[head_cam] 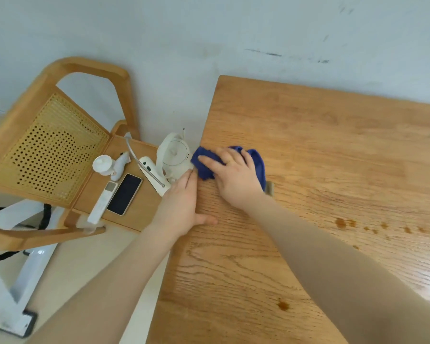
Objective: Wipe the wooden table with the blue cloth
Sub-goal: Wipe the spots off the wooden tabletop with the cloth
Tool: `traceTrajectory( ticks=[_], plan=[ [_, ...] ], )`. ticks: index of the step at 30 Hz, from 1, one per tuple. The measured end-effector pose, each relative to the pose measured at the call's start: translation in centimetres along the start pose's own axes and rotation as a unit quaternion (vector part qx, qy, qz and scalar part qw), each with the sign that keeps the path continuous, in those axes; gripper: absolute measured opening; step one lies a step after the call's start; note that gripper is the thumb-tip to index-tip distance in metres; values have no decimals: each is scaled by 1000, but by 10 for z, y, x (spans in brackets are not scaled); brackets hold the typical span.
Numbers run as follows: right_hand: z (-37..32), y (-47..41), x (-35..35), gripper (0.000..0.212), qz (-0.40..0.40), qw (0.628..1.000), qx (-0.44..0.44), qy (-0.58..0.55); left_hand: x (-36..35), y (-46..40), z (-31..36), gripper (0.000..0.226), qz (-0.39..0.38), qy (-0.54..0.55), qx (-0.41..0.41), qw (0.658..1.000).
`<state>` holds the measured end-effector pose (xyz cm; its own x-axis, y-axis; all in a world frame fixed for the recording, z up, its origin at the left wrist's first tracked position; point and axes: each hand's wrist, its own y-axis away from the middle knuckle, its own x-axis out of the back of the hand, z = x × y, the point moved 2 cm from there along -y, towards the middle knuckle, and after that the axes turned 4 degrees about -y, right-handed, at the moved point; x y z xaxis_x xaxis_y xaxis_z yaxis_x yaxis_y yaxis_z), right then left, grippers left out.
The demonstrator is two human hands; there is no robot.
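- Head view is showing the right hand [236, 177] lying palm-down on the blue cloth [257, 162], fingers spread flat and pressing it to the wood rather than pinching it.
- That grip is pinning the cloth near the left edge of the table [333, 150], toward the far corner; the cloth is bunching under the palm, with folds sticking out on both sides of the hand.
- The left hand [181, 207] is resting open on the table's left edge, fingers reaching over the side and thumb lying on the top, holding nothing; it seems to be bracing the body.
- Dark drips [343, 223] are sitting in a row to the right of the forearm, and another spot [283, 305] is lying nearer the person, all well apart from the cloth, so much of the surface looks not yet wiped.
- To do this stroke well, I would be keeping the palm flat and the pressure even, flattening the cloth so more of it is touching wood, and overlapping passes toward those spots.
- Just beside the cloth, off the table, a chair [47, 145] is carrying a white lamp [174, 155], a phone [124, 194] and a remote [102, 206]; sweeping past the edge is risking a knock to the lamp.
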<state>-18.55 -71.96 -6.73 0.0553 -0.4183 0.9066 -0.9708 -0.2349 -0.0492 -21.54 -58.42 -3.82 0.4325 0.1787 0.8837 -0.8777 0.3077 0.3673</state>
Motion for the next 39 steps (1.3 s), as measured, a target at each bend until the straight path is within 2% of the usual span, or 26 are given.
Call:
traceTrajectory(
  ticks=[4, 8, 13, 16, 19, 22, 24, 26, 30, 31, 33, 35, 36, 39],
  plan=[
    [12, -45, 3, 45, 22, 997, -62, 36, 0, -3, 2, 124, -44, -79, 5, 996],
    [11, -49, 4, 44, 6, 997, -73, 27, 5, -5, 3, 121, -58, -113, 11, 992],
    [-12, 26, -5, 47, -8, 1000, 19, -8, -4, 6, -1, 113, -53, -147, 61, 986],
    [3, 19, 2, 46, -41, 997, 62, -33, -7, 9, -2, 118, -46, -131, 98, 985],
    [12, -18, 6, 42, 12, 1000, 7, -26, -8, 5, -3, 127, -42, -117, 109, 986],
    [4, -35, 2, 45, 23, 998, -60, -3, -5, 0, -4, 137, -47, -105, 115, 987],
    [-3, -20, -1, 45, 4, 999, -33, 4, -3, 1, -5, 141, -37, -101, 119, 987],
    [-9, 9, -4, 45, -14, 999, 38, -6, -1, 4, -6, 142, -18, -93, 125, 988],
    [-9, 50, -2, 47, -82, 988, 133, 11, 0, 11, -6, 136, 19, -66, 105, 992],
    [-7, 49, 0, 45, -69, 989, 132, 24, 0, 12, -5, 134, 32, -62, 92, 993],
    [-3, 36, 1, 43, -11, 997, 75, 22, -3, 16, -4, 127, 47, -62, 68, 995],
    [-2, 15, -2, 43, 24, 1000, -6, 5, -9, 22, -6, 118, 45, -27, 55, 997],
    [-4, 7, -4, 44, 31, 999, -30, 5, -12, 27, -8, 115, 34, 24, 58, 997],
    [-11, 8, -7, 45, 22, 999, -29, 6, -20, 46, -12, 123, 18, 185, 62, 981]
  ],
)
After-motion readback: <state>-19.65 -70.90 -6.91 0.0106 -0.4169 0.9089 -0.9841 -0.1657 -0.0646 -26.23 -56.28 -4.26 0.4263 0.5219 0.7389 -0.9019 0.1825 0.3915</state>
